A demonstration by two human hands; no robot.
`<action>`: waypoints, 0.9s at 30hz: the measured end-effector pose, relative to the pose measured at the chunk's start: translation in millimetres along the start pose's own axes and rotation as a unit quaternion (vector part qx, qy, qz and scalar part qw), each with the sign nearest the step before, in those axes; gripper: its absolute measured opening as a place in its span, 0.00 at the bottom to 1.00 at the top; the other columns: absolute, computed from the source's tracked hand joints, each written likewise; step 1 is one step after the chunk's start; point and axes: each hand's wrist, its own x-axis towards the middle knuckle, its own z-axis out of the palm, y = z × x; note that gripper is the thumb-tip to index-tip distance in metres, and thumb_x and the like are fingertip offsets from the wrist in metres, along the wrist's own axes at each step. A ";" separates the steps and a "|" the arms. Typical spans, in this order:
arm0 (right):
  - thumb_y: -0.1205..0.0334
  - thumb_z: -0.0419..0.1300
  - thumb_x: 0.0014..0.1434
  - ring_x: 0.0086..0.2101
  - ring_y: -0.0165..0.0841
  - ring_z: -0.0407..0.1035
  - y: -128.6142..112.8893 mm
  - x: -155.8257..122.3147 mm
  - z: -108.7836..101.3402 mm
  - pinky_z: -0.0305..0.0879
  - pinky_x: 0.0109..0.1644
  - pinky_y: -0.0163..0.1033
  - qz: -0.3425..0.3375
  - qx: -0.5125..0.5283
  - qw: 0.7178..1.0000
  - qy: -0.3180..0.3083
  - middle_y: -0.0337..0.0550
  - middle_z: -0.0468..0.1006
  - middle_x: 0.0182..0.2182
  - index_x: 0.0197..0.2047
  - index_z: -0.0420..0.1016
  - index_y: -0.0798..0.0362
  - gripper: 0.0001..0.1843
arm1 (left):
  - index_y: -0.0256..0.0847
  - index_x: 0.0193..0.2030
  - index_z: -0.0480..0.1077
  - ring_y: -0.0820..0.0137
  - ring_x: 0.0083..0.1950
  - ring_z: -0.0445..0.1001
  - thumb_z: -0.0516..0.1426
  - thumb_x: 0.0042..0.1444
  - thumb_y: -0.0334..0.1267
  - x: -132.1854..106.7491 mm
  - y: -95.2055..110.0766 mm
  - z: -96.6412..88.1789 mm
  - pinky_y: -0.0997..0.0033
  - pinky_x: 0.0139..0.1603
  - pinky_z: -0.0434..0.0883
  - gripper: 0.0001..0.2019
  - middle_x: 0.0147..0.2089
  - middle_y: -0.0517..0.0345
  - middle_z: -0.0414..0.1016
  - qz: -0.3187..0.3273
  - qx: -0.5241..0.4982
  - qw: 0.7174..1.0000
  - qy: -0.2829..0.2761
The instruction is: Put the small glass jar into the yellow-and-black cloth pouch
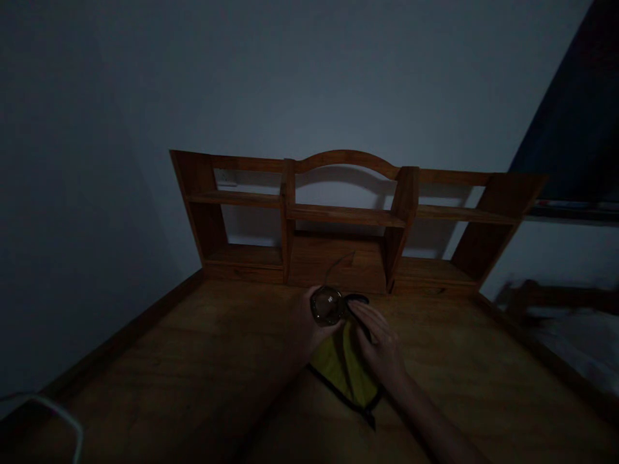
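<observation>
My left hand is wrapped round the edge of what look like sunglasses. One brown, shiny, many-sided lens faces me, and a thin wire-like arm reaches up from it toward the shelf. My right hand pinches a yellow cloth with black edging. Its fingers are close to the right side of the lens, where a dark strip curls round them. The cloth hangs down between both hands over the wooden surface. Dim light hides the fingertips and the other lens.
Behind my hands a wooden shelf unit stands along the back of the wooden tabletop, against a pale wall. A white cable lies at lower left. A dark window-like panel is at right.
</observation>
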 end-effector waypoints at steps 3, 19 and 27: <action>0.73 0.51 0.64 0.58 0.40 0.66 0.3 0.4 0.1 0.65 0.62 0.54 0.004 -0.002 1.000 0.001 0.43 0.73 0.58 0.62 0.67 0.45 0.26 | 0.45 0.61 0.58 0.56 0.57 0.73 0.72 0.36 0.47 -1.5 -1.7 1.0 0.51 0.57 0.73 0.45 0.56 0.49 0.72 -0.004 -0.006 1.000 -0.008; 0.72 0.52 0.64 0.57 0.40 0.67 -0.2 2.0 -1.8 0.66 0.62 0.53 -0.007 -0.004 1.000 0.015 0.44 0.74 0.57 0.61 0.68 0.45 0.24 | 0.46 0.63 0.56 0.56 0.59 0.71 0.70 0.41 0.44 -1.0 4.2 -5.1 0.50 0.60 0.71 0.43 0.58 0.48 0.70 0.063 0.007 0.998 -0.022; 0.72 0.52 0.64 0.57 0.40 0.67 0.1 0.8 -1.7 0.66 0.61 0.54 -0.010 0.002 1.000 0.012 0.44 0.74 0.56 0.61 0.69 0.45 0.24 | 0.46 0.62 0.57 0.57 0.60 0.70 0.71 0.40 0.40 0.5 0.7 0.7 0.51 0.61 0.70 0.42 0.59 0.48 0.68 0.066 -0.006 0.998 0.004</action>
